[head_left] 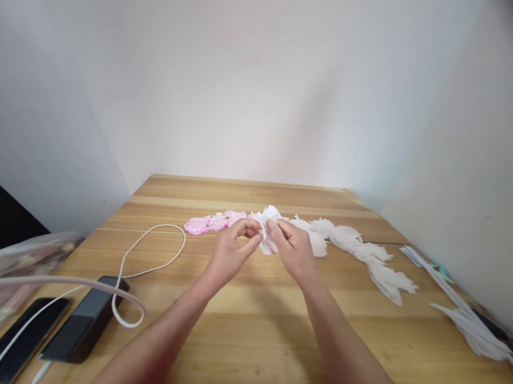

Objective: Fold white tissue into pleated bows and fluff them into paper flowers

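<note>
Above the middle of the wooden table (249,328), a white ruffled paper flower (268,215) is held up between both hands. My left hand (234,248) pinches its left side with thumb and fingers. My right hand (294,248) grips the other side, the thumb pressed onto the thin petals. Behind the hands runs a row of pink and white ruffled flowers (217,221). White petal-like pieces (349,238) trail off to the right in a line. The hands hide part of the row.
To the left lie a black power bank (84,324) with a white cable (153,230), a dark phone (24,346) and a clear plastic bag (22,263). Along the right edge are white strips (441,281) and another white petal bunch (476,331). A wall (249,98) stands behind.
</note>
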A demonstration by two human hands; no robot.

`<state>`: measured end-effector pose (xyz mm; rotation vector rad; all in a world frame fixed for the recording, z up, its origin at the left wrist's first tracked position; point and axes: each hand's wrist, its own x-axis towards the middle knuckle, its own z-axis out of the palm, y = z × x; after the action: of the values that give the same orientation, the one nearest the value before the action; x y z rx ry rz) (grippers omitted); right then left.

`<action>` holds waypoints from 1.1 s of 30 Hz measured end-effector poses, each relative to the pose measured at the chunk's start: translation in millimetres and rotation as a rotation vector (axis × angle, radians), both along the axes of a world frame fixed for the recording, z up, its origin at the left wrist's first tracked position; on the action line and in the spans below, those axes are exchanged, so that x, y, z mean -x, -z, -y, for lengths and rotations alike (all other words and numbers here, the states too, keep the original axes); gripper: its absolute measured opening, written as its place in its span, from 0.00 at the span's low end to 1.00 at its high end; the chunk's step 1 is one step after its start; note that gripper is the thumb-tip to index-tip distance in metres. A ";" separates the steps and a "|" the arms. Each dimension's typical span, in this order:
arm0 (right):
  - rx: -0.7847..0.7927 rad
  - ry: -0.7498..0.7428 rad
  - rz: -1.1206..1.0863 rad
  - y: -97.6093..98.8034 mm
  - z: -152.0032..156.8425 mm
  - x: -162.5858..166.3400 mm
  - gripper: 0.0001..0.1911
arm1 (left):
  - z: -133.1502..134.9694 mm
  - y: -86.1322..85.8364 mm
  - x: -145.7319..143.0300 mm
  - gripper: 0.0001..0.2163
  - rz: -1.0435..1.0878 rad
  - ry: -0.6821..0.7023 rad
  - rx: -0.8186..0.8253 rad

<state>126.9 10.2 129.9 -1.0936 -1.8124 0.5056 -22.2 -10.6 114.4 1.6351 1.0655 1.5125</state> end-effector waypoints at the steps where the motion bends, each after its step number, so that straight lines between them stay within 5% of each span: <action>1: 0.006 -0.022 0.016 -0.3 0.3 0.3 0.21 | -0.6 0.4 0.4 0.04 -0.001 -0.017 0.000; 11: -0.002 -0.117 0.148 -3.4 3.7 0.9 0.19 | -2.9 2.4 4.2 0.03 -0.102 -0.169 -0.031; 33: -0.079 -0.057 0.132 -2.7 4.8 -0.2 0.18 | 2.0 1.3 0.2 0.03 -0.163 -0.138 -0.116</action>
<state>127.1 5.3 132.6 -1.0446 -1.9670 0.3997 -22.5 -12.5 113.1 1.8228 1.2205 1.5759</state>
